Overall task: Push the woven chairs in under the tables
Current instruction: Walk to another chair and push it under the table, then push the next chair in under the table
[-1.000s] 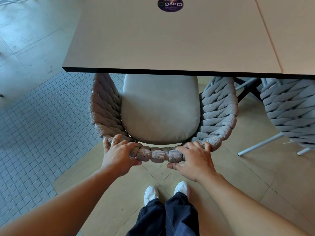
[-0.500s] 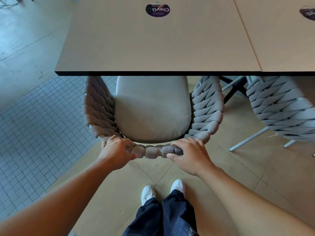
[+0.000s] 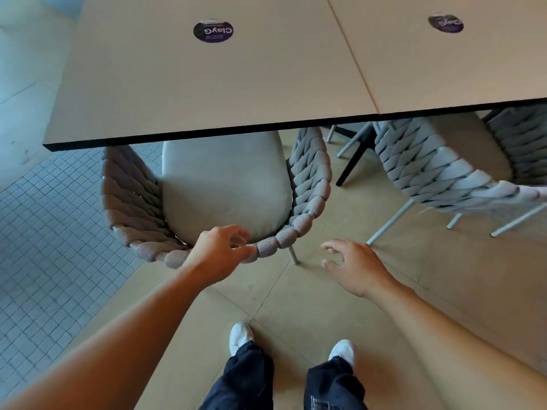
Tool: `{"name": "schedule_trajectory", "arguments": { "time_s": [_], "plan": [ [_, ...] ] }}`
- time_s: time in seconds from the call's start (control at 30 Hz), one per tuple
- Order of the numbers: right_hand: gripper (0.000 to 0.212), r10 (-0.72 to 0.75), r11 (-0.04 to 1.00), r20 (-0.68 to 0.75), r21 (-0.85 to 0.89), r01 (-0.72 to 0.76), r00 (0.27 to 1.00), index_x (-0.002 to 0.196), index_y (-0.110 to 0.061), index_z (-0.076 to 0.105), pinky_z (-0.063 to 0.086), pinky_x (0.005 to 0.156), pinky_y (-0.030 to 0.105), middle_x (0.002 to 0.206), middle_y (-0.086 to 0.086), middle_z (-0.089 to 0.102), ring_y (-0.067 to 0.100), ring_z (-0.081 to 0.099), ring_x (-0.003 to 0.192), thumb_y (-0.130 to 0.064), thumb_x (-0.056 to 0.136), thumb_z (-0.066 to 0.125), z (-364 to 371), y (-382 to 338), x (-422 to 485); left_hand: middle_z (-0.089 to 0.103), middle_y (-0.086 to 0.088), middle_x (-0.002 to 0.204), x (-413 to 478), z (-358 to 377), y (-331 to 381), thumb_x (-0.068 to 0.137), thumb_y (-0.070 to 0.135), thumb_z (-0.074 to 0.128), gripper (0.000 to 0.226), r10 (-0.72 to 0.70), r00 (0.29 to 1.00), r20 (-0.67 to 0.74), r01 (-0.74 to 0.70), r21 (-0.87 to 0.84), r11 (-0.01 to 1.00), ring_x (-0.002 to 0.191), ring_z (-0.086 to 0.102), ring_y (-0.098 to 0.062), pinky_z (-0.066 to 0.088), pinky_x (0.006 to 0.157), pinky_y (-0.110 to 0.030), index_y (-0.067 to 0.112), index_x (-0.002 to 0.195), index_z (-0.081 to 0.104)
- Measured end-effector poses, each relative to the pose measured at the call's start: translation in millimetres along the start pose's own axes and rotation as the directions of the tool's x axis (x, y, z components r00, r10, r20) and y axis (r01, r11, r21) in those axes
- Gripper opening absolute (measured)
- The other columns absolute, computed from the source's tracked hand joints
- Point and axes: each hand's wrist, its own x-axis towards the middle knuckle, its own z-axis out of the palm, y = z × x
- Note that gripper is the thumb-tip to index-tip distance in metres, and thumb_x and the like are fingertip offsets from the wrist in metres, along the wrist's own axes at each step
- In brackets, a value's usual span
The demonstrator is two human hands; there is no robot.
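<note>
Woven chair under the desk: left grip rests slack and open on its back rim; right grip is spread, empty, just beside.

Left woven chair: grey rope-wrapped back and arms, pale grey seat cushion, upright. The front of its seat lies under the near edge of the left table; the curved back stands out on the near side.

Right woven chair: same weave, pale metal legs, partly under the right table.

Both tables: beige tops, black edges, butted side by side.
</note>
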Motion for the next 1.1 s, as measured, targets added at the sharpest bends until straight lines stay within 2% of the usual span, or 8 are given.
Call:
{"name": "schedule_trajectory", "arguments": {
  "time_s": [0.1, 0.23, 0.3, 0.4, 0.57, 0.7, 0.9, 1.1],
  "plan": [
    [0.034, 0.064, 0.998, 0.000, 0.018, -0.064, 0.998, 0.121, -0.035, 0.063, 0.046, 0.085, 0.029, 0.116, -0.009, 0.065, 0.012, 0.057, 0.095, -0.040, 0.087, 0.065, -20.7, 33.7, -13.3, 0.071, 0.014, 0.095, -2.0, 18.9, 34.9, 0.081, 0.041, 0.071, 0.027, 0.037, 0.999, 0.034, -0.039, 0.036, 0.999, 0.093, 0.064, -0.006, 0.052, 0.083, -0.027, 0.030, 0.106, 0.068],
    [0.036, 0.118, 0.991, -0.028, 0.059, -0.116, 0.993, 0.122, -0.034, 0.063, 0.047, 0.090, 0.031, 0.119, -0.007, 0.066, 0.016, 0.060, 0.108, -0.036, 0.086, 0.065, -53.8, 87.3, -31.6, 0.069, 0.016, 0.094, -1.4, 55.8, 88.2, 0.083, 0.037, 0.072, 0.023, 0.048, 0.997, 0.065, -0.053, 0.076, 0.996, 0.088, 0.062, -0.004, 0.046, 0.071, -0.018, 0.033, 0.106, 0.068],
    [0.036, 0.137, 0.988, -0.040, 0.075, -0.133, 0.990, 0.122, -0.035, 0.063, 0.048, 0.091, 0.032, 0.118, -0.007, 0.066, 0.016, 0.060, 0.108, -0.037, 0.086, 0.065, -72.8, 124.4, -41.8, 0.068, 0.018, 0.092, -0.7, 84.7, 121.0, 0.083, 0.038, 0.072, 0.025, 0.063, 0.995, 0.078, -0.070, 0.089, 0.994, 0.088, 0.063, -0.002, 0.048, 0.074, -0.017, 0.032, 0.107, 0.068],
    [0.037, 0.147, 0.986, -0.048, 0.084, -0.143, 0.988, 0.122, -0.034, 0.063, 0.048, 0.092, 0.032, 0.120, -0.006, 0.066, 0.016, 0.061, 0.108, -0.036, 0.085, 0.065, -99.6, 176.7, -52.7, 0.068, 0.016, 0.096, 1.8, 128.5, 166.3, 0.084, 0.037, 0.072, 0.030, 0.084, 0.990, 0.111, -0.092, 0.067, 0.994, 0.090, 0.063, -0.002, 0.045, 0.069, -0.012, 0.028, 0.112, 0.068],
    [0.036, 0.181, 0.981, -0.063, 0.085, -0.175, 0.981, 0.121, -0.036, 0.063, 0.048, 0.089, 0.030, 0.118, -0.008, 0.066, 0.016, 0.061, 0.104, -0.038, 0.085, 0.065, -152.7, 271.9, -70.5, 0.068, 0.009, 0.103, 6.4, 214.1, 254.7, 0.086, 0.035, 0.071, 0.029, 0.127, 0.980, 0.155, -0.134, 0.038, 0.990, 0.097, 0.063, -0.008, 0.045, 0.076, -0.019, 0.025, 0.113, 0.066],
    [0.038, 0.231, 0.970, -0.068, 0.096, -0.224, 0.971, 0.123, -0.035, 0.062, 0.049, 0.092, 0.033, 0.119, -0.006, 0.066, 0.018, 0.061, 0.108, -0.038, 0.085, 0.067, -196.4, 337.3, -84.4, 0.068, 0.012, 0.101, 11.3, 272.7, 318.2, 0.085, 0.037, 0.071, 0.030, 0.153, 0.968, 0.200, -0.159, 0.013, 0.987, 0.099, 0.063, -0.008, 0.051, 0.086, -0.028, 0.029, 0.112, 0.066],
    [0.041, 0.294, 0.951, -0.113, 0.130, -0.279, 0.949, 0.126, -0.035, 0.061, 0.050, 0.093, 0.033, 0.121, -0.008, 0.067, 0.017, 0.062, 0.108, -0.041, 0.085, 0.066, -240.8, 400.4, -85.4, 0.068, 0.010, 0.096, 38.1, 321.5, 396.1, 0.084, 0.037, 0.071, 0.029, 0.197, 0.947, 0.254, -0.214, 0.040, 0.976, 0.093, 0.063, -0.012, 0.044, 0.074, -0.022, 0.027, 0.111, 0.067],
    [0.038, 0.330, 0.939, -0.136, 0.155, -0.309, 0.934, 0.124, -0.038, 0.060, 0.049, 0.092, 0.033, 0.120, -0.012, 0.067, 0.014, 0.061, 0.108, -0.044, 0.087, 0.063, -283.1, 451.9, -48.7, 0.069, 0.005, 0.097, 101.7, 364.7, 466.9, 0.084, 0.035, 0.071, 0.030, 0.208, 0.915, 0.345, -0.268, 0.137, 0.954, 0.095, 0.063, -0.014, 0.046, 0.081, -0.024, 0.022, 0.111, 0.067]
  ]
}}
